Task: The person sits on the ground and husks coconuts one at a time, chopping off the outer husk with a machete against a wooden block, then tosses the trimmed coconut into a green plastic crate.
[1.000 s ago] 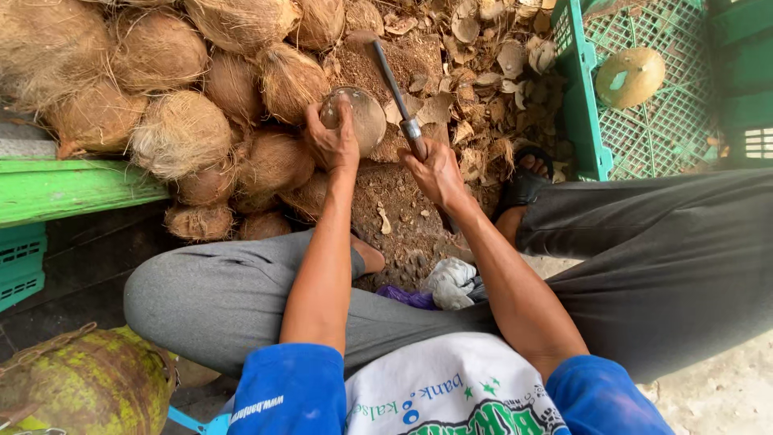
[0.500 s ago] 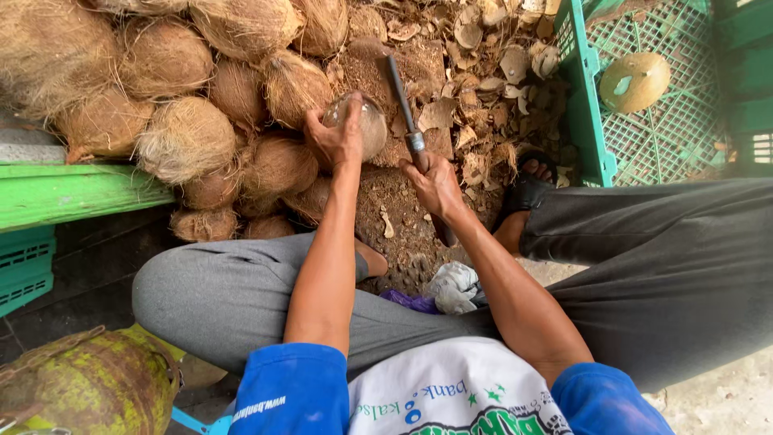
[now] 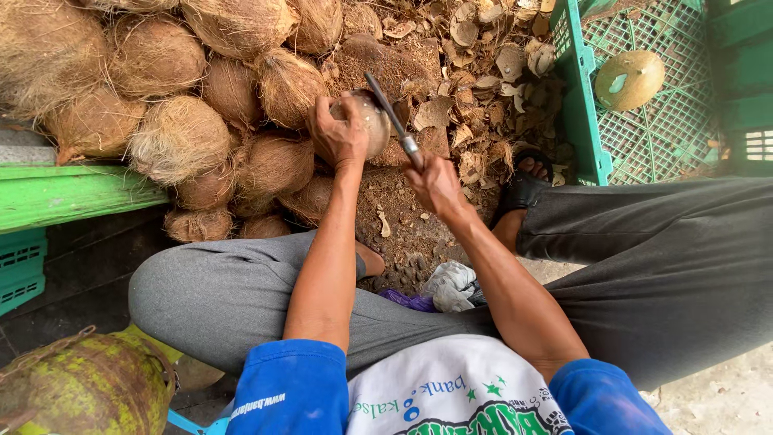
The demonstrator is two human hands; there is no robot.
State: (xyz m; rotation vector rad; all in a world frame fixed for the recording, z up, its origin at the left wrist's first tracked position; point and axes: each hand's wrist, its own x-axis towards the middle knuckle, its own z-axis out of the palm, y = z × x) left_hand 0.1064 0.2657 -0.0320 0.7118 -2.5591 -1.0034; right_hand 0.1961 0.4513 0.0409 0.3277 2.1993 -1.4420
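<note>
My left hand (image 3: 338, 133) grips a round brown coconut (image 3: 372, 122) held out over the ground in front of my knees. My right hand (image 3: 435, 184) grips the handle of a dark metal blade (image 3: 388, 109), whose edge lies against the right side of that coconut. Both forearms reach forward between my legs, which are in grey and dark trousers.
A heap of husked fibrous coconuts (image 3: 181, 137) fills the upper left. Broken shell pieces (image 3: 491, 72) litter the dirt ahead. A green plastic crate (image 3: 644, 113) at the right holds a half shell (image 3: 630, 78). A green plank (image 3: 72, 193) lies at the left, a mossy green cylinder (image 3: 80, 387) at bottom left.
The blade has tilted and moved slightly against the coconut; both hands stay in nearly the same place.
</note>
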